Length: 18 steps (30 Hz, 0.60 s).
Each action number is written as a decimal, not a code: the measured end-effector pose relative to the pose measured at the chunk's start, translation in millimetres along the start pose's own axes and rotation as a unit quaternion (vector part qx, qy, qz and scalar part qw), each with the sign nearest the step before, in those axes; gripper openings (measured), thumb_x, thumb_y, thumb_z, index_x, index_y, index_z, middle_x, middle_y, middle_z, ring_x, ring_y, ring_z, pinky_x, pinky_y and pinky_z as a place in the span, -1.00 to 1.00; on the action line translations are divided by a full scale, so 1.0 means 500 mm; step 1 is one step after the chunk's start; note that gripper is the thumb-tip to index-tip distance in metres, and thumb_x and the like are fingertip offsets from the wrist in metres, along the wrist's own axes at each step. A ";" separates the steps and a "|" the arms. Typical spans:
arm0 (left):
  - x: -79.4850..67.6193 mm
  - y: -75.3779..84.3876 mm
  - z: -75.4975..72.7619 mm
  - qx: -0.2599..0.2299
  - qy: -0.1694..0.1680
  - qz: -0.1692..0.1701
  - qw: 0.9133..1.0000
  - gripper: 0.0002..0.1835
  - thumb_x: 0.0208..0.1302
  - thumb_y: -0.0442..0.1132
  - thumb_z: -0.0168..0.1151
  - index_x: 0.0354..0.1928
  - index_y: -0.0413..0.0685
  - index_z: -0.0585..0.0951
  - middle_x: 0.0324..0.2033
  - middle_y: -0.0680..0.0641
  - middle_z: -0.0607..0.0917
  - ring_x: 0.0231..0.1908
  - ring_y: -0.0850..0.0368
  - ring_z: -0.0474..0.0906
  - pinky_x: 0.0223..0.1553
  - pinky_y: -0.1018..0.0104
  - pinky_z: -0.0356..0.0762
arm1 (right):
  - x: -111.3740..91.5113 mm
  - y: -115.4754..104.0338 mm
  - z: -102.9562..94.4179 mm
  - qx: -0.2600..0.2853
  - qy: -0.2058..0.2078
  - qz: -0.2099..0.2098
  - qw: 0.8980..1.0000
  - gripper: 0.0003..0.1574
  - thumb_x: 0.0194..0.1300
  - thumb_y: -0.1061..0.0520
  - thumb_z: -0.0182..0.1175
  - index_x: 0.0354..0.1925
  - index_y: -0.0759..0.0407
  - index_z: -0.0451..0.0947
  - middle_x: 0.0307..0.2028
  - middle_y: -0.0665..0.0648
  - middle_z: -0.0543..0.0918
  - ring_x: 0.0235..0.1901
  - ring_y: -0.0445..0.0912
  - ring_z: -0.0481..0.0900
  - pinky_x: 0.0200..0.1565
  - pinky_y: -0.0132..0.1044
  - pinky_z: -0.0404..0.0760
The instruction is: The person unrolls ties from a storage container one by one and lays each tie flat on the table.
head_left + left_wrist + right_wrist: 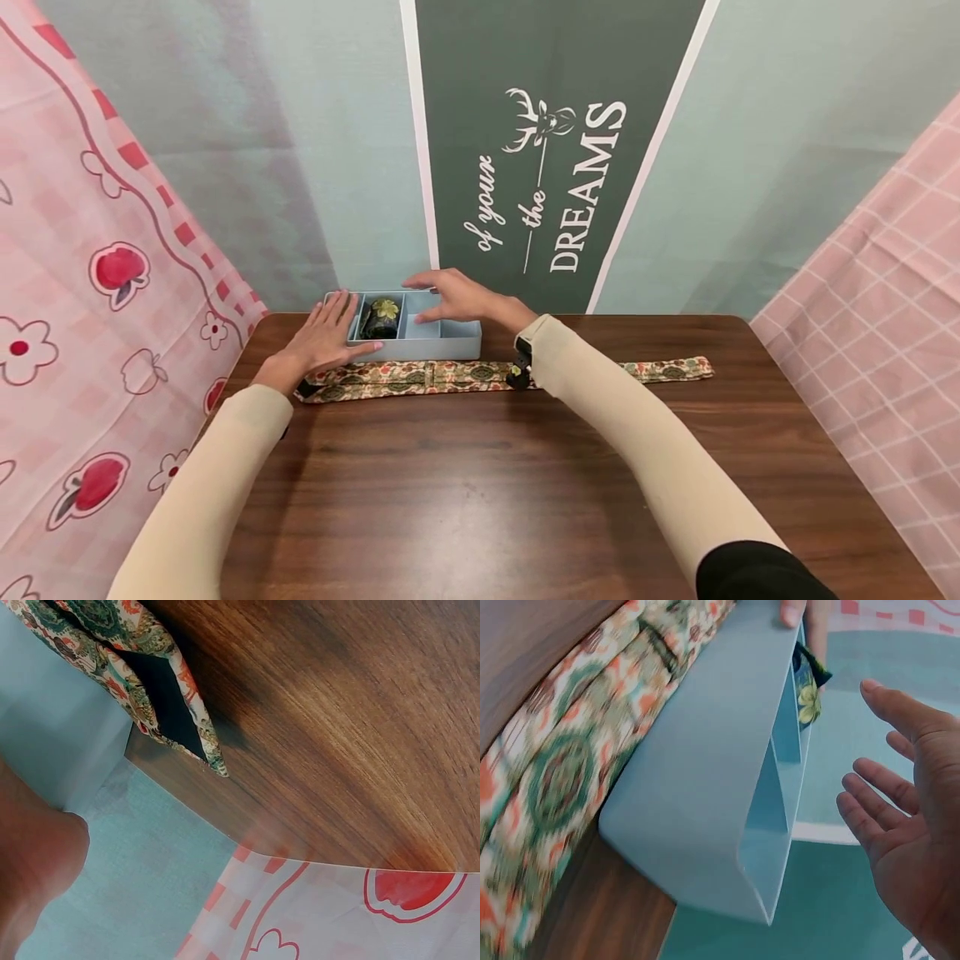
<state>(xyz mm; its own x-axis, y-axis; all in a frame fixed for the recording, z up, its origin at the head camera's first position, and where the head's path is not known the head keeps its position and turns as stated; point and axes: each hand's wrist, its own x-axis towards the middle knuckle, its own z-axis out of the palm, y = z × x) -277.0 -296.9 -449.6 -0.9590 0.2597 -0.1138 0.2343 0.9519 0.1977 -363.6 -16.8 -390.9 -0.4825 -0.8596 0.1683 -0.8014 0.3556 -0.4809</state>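
Note:
A light blue divided box (459,347) stands at the table's far edge. In one compartment lies a dark rolled cloth, perhaps a necktie, with a yellow-green flower (386,309). My left hand (324,333) rests on the box's left end, fingers extended and thumb along the front wall. Over the right-hand compartments hovers my right hand (463,297), holding nothing; the right wrist view shows its fingers spread and apart from the box. A floral necktie (457,377) lies lengthwise in front of the box. Its pointed end, with dark lining (169,697), shows in the left wrist view.
The brown wooden table (465,492) extends toward me. Behind it hangs a green cloth backdrop (360,150) with white lettering. Pink patterned cloths, one on the left (82,333) and one on the right (892,333), flank the table.

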 end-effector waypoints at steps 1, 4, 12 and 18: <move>0.000 0.000 0.000 0.001 -0.002 0.000 1.000 0.23 0.16 0.62 -0.26 0.54 -0.13 -0.32 0.52 -0.25 -0.34 0.51 -0.16 -0.48 0.44 -0.13 -0.48 | 0.006 -0.002 0.004 0.006 0.000 0.000 1.000 -0.19 0.19 0.01 0.41 0.33 0.23 0.40 0.28 0.12 0.50 0.27 -0.08 0.45 0.26 -0.29 0.40; -0.001 -0.001 -0.002 -0.006 -0.002 0.004 1.000 0.24 0.16 0.62 -0.24 0.54 -0.15 -0.32 0.52 -0.26 -0.35 0.50 -0.18 -0.48 0.43 -0.14 -0.49 | 0.023 -0.006 0.019 0.019 -0.001 0.000 1.000 -0.18 0.19 0.03 0.41 0.33 0.24 0.39 0.29 0.12 0.48 0.28 -0.07 0.43 0.27 -0.27 0.38; 0.001 0.005 -0.003 0.008 -0.003 0.002 1.000 0.22 0.19 0.59 -0.23 0.54 -0.19 -0.30 0.52 -0.28 -0.32 0.50 -0.20 -0.44 0.44 -0.15 -0.45 | 0.065 -0.013 0.056 -0.006 -0.009 0.017 1.000 -0.18 0.20 -0.02 0.40 0.34 0.20 0.39 0.28 0.09 0.50 0.26 -0.08 0.44 0.29 -0.24 0.35; 0.001 0.004 -0.002 0.016 -0.006 0.001 1.000 0.21 0.20 0.58 -0.21 0.53 -0.18 -0.31 0.52 -0.28 -0.31 0.51 -0.19 -0.42 0.44 -0.13 -0.45 | 0.081 -0.017 0.081 -0.035 -0.021 0.016 0.999 -0.17 0.22 -0.07 0.37 0.36 0.17 0.37 0.31 0.08 0.46 0.29 -0.07 0.40 0.32 -0.22 0.30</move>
<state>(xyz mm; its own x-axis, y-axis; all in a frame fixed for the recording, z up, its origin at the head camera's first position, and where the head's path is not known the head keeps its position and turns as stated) -277.1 -295.3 -448.2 -0.9567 0.2626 -0.1259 0.2407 0.9563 0.1658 -362.1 -69.5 -414.7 -0.4943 -0.8615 0.1167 -0.8092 0.4068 -0.4239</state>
